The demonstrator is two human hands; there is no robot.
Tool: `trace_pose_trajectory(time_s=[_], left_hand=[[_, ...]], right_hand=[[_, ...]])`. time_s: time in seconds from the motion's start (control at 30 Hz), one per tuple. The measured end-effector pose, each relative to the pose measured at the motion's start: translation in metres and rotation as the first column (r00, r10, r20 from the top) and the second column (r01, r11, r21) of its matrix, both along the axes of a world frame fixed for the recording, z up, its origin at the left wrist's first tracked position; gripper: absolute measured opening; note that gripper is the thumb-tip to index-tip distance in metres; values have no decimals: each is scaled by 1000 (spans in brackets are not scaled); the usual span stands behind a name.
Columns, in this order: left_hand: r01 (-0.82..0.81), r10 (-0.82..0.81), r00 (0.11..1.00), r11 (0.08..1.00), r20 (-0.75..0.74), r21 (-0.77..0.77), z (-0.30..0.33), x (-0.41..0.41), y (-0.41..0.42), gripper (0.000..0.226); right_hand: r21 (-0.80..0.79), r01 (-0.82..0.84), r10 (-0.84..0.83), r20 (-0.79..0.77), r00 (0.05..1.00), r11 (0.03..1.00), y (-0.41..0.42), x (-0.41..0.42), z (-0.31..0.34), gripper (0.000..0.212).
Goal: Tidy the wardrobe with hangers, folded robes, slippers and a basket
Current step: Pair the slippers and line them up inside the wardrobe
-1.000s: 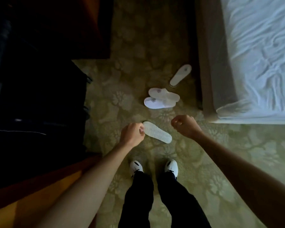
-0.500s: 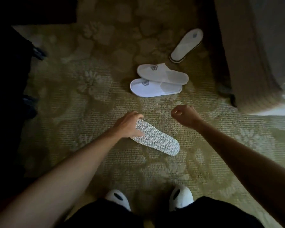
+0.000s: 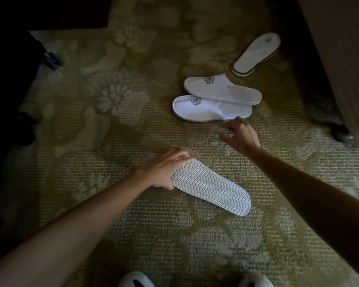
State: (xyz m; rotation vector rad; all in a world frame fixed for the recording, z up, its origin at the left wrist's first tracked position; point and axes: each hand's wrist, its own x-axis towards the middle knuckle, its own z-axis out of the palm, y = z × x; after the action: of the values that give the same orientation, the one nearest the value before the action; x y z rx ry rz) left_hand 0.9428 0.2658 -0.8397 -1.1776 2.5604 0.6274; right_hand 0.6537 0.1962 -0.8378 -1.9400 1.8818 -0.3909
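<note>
White wavy-ribbed sole (image 3: 210,186) in the left hand (image 3: 164,171). Beyond the right hand (image 3: 241,134), white slippers (image 3: 211,108) bear grey flower logos. Olive floral carpet (image 3: 112,121).

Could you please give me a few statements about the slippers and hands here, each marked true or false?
1. The left hand holds a slipper sole-up. True.
2. The right hand grips a slipper. False: it is open, reaching near the overlapping pair.
3. Four slippers are visible. True, counting the far slipper.
4. The slippers lie on bare wood. False: on a patterned carpet.
</note>
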Motion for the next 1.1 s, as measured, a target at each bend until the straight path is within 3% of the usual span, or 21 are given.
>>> trace_pose_trajectory(time_s=[0.07,0.13,0.23,0.3,0.37,0.43,0.53,0.6,0.77,1.1], left_hand=[[-72,75,996,995,-39,74,5,1,-1,102],[-217,243,957,962,-156,167,14,2,-5,70],[-534,616,724,786,-312,312,26,-2,-17,27],[-638,753,543,658,-373,399,27,-4,-26,24],[-710,828,416,554,-376,435,23,-2,-34,26],[-773,894,314,435,-318,461,13,3,-37,36],[-818,948,193,297,-251,493,0,13,-34,46],[-843,945,189,296,-267,450,-6,21,-33,47],[-882,923,231,332,-306,335,-4,44,-37,47],[-797,951,120,263,-284,544,8,51,-38,32]], right_hand=[[-23,-33,33,-16,999,999,-1,4,-4,42],[-46,-46,46,3,999,998,-5,7,-5,42],[40,5,-13,178,984,999,-15,14,2,31],[241,6,-110,419,901,970,-18,20,12,38],[386,-66,-187,582,791,920,-11,24,24,54],[421,-171,-130,598,791,891,8,24,30,62],[376,-221,44,426,904,900,39,25,15,30],[303,-229,142,283,949,925,53,33,-1,24],[323,-406,304,322,896,855,68,75,-8,24],[183,-139,91,249,964,973,22,52,22,7]])
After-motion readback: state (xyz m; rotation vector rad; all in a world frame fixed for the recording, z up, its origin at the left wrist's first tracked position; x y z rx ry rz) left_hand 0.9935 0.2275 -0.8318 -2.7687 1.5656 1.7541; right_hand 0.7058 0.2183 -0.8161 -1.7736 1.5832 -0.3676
